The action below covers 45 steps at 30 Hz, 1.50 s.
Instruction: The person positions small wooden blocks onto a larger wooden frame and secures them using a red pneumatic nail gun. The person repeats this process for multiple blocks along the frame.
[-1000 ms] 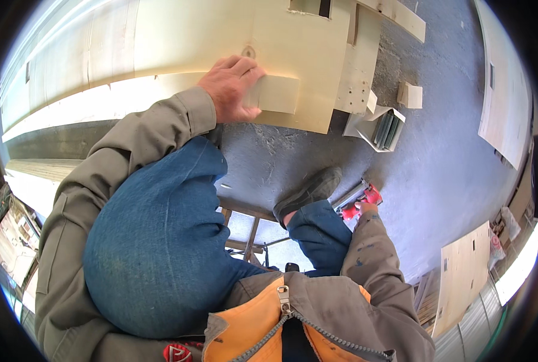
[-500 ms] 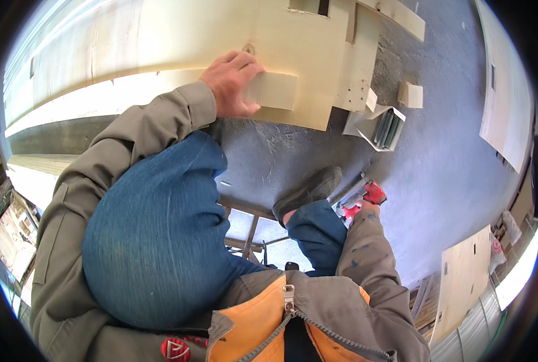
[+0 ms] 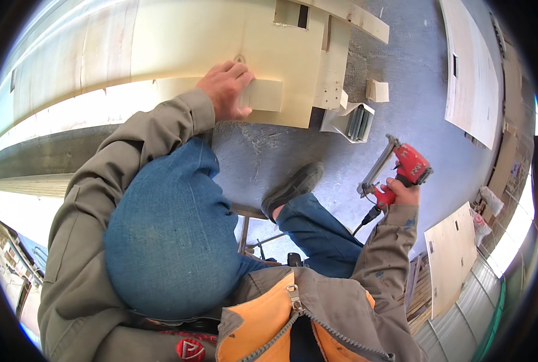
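Note:
My left hand [image 3: 225, 90] grips a pale wooden strip [image 3: 265, 96], fingers over its upper edge and thumb below. The strip lies against a large plywood panel [image 3: 190, 42], and its right end shows past my hand. Out to the right, my right hand [image 3: 404, 193] is closed round the handle of a red staple gun [image 3: 411, 161] with a long metal magazine. A dark hose runs from its grip. The gun is raised over the floor, apart from the panel.
An open carton with grey staple strips [image 3: 358, 123] lies on the concrete floor near the panel's corner, with a small wood block [image 3: 377, 91] beyond it. Plywood sheets [image 3: 471, 72] stand at the right. My shoe [image 3: 296, 187] is between panel and gun.
My right hand has lifted the staple gun up and to the right, away from beside my leg. My left hand stays on the strip, while the whole view has shifted slightly.

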Each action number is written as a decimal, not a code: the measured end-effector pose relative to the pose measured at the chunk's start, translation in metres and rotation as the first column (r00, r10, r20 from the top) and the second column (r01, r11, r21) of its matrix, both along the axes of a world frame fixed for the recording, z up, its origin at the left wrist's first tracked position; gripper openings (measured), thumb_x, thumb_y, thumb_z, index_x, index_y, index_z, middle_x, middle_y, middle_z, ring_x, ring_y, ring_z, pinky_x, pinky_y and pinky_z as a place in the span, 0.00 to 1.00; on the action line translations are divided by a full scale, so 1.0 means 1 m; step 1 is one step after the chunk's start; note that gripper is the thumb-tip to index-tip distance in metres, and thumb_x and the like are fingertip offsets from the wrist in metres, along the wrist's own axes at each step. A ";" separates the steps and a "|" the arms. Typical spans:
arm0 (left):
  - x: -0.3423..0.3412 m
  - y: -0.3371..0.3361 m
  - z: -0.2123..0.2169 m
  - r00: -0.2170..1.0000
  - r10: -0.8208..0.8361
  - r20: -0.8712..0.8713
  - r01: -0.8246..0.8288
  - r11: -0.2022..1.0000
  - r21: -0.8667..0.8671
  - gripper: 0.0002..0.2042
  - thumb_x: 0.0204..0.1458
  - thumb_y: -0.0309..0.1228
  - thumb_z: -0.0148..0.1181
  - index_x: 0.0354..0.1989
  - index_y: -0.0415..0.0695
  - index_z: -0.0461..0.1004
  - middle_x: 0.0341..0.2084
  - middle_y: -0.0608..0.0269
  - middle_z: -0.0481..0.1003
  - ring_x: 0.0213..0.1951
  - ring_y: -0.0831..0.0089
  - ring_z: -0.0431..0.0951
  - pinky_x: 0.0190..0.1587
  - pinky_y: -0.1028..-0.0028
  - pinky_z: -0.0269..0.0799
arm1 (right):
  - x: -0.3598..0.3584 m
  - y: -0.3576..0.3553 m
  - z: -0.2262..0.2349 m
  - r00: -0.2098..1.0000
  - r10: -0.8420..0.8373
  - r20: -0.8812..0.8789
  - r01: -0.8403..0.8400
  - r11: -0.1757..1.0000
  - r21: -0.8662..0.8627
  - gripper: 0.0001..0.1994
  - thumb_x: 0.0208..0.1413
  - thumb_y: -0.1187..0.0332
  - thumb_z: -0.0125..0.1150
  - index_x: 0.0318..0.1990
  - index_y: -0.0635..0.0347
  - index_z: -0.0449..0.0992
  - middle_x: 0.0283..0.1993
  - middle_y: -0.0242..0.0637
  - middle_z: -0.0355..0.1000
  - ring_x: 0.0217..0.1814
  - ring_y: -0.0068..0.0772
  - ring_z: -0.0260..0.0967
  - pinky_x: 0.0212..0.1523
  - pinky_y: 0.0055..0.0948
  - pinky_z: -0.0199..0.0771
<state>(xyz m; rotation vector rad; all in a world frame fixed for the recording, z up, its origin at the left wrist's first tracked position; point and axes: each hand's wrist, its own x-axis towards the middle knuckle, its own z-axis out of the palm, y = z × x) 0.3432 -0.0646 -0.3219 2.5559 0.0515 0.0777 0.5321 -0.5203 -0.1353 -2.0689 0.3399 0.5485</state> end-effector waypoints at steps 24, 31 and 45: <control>-0.003 0.004 0.007 0.997 -0.076 0.032 0.075 0.997 0.036 0.38 0.41 0.42 0.78 0.61 0.37 0.72 0.55 0.53 0.74 0.61 0.55 0.73 0.67 0.58 0.67 | -0.194 0.214 -0.073 0.927 0.290 -0.238 -0.227 0.939 0.260 0.14 0.62 0.72 0.70 0.53 0.68 0.79 0.42 0.35 0.81 0.44 0.26 0.78 0.45 0.30 0.79; 0.002 0.003 0.008 0.996 -0.084 -0.017 0.084 0.996 0.031 0.37 0.40 0.41 0.78 0.60 0.38 0.73 0.54 0.52 0.73 0.61 0.54 0.73 0.67 0.58 0.68 | -0.196 0.218 -0.080 0.928 0.328 -0.177 -0.267 0.916 0.301 0.13 0.63 0.72 0.69 0.53 0.65 0.77 0.39 0.34 0.79 0.39 0.25 0.76 0.41 0.29 0.78; 0.003 0.003 0.003 0.993 -0.085 0.077 0.080 0.994 0.069 0.35 0.42 0.43 0.78 0.57 0.38 0.74 0.49 0.53 0.74 0.56 0.54 0.74 0.62 0.59 0.72 | -0.135 0.216 -0.090 0.962 0.154 -0.226 -0.095 0.964 0.250 0.12 0.63 0.73 0.69 0.50 0.68 0.77 0.34 0.37 0.78 0.29 0.24 0.74 0.30 0.28 0.75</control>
